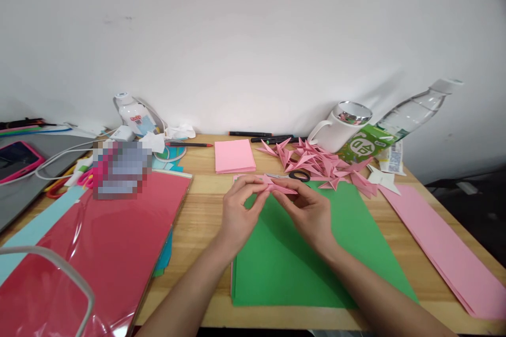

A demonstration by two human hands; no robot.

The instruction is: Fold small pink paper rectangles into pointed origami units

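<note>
folding, mid-crease

pink folded piece (279, 185) pinched at both ends between left hand (237, 205) and right hand (308, 210), held just above the green sheet (316, 263). probably sharpening a crease; calls next for a steady pinch and a flat press. open room on the green sheet below; scissors (299, 175) and pile of pink points (316, 160) close behind, red sheets (118, 242) left, pink strips (443, 247) right.

A home craft desk is shown: coloured paper stacks (234, 155), marker pens (250, 134), mug (340, 126) against a plain wall.

Head camera, looking forward-down, near desk (205, 210).
</note>
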